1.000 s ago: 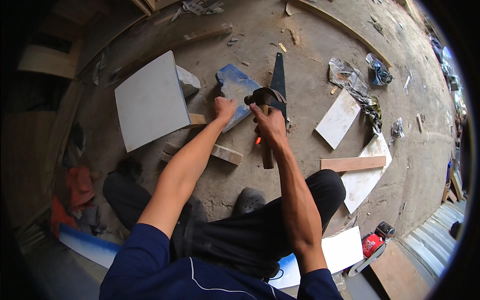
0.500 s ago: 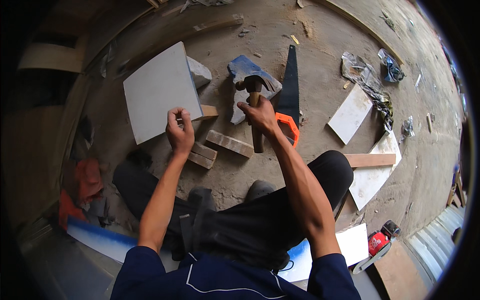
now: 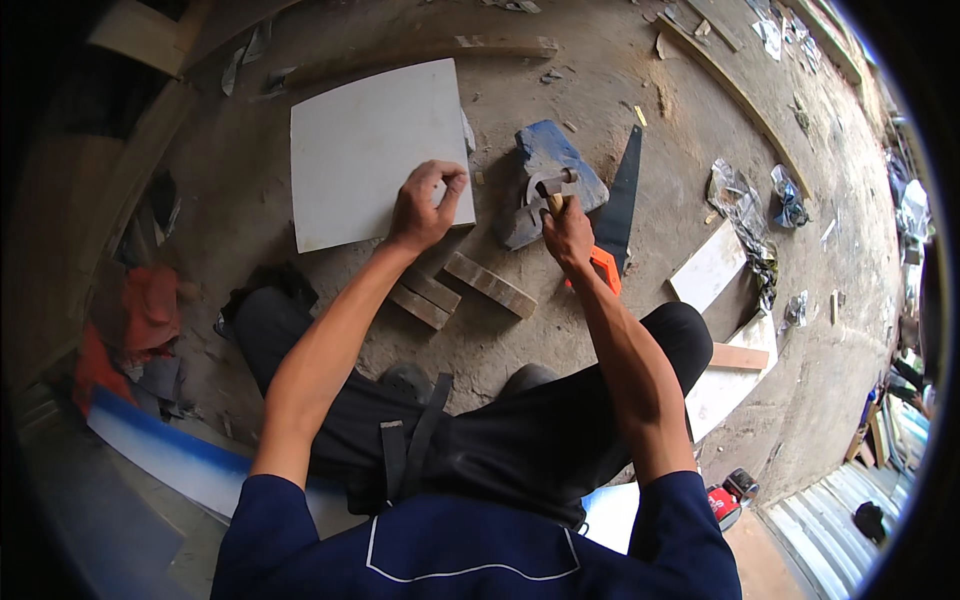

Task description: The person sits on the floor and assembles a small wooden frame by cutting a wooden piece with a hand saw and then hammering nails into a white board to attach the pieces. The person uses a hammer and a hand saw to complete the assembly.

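A white square board (image 3: 375, 160) lies in front of me, propped over wood pieces. At its lower right corner my left hand (image 3: 428, 207) is closed, thumb and fingertips pinched together; whatever sits between them is too small to make out. My right hand (image 3: 568, 238) grips the handle of a claw hammer (image 3: 557, 186) just below its head, to the right of the board. Behind the hammer rests a concrete chunk (image 3: 575, 165) with a blue patch. A handsaw (image 3: 622, 195) with an orange handle lies on the ground just right of my right hand.
Short wood blocks (image 3: 490, 285) lie between my feet and the board. At right are white offcuts (image 3: 710, 265), a wood strip (image 3: 738, 357), crumpled plastic (image 3: 735, 190) and a red tool (image 3: 725, 505). A long timber (image 3: 735, 95) lies farther off; orange cloth (image 3: 150, 305) sits at left.
My view has swung left, shifting the scene rightward. My left hand has moved along to the board's right edge, still pinched. The hammer has turned in my right hand, its head now tilted.
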`<state>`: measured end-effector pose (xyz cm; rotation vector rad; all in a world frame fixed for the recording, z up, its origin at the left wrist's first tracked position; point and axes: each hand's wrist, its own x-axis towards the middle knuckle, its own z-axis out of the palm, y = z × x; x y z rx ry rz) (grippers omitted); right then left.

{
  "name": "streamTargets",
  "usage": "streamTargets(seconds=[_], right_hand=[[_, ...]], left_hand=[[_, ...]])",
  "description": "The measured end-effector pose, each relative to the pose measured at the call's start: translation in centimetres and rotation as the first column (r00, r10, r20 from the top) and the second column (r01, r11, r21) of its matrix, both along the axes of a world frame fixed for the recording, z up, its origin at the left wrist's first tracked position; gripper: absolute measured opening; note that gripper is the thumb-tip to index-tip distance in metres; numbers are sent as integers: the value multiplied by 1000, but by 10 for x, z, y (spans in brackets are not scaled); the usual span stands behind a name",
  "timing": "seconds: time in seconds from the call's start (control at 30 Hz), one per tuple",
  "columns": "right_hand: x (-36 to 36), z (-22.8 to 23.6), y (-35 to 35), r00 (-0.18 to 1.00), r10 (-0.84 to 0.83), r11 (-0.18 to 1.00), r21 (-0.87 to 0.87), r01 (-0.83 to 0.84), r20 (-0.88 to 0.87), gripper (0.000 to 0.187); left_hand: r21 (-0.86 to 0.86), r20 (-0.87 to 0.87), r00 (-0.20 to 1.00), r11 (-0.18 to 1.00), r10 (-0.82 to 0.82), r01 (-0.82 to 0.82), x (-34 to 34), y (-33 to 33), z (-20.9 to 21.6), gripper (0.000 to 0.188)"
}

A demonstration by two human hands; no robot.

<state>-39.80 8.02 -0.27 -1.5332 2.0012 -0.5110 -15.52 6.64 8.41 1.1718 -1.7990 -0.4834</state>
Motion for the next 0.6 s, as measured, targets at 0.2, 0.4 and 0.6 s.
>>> streamTargets(seconds=[0.2, 0.4, 0.6], right_hand=[[-2, -11, -3, 998, -57, 995, 80, 60, -40, 38], [-2, -28, -5, 999, -7, 999, 35, 8, -49, 36], [1, -38, -2, 997, -29, 997, -77, 23, -78, 40]], left_hand=[[23, -37, 997, 997, -67, 68, 5, 2, -10, 13], [-7, 8, 996, 996, -85, 85, 5, 2, -15, 10], [9, 76, 988, 990, -138, 137, 3, 0, -10, 8]])
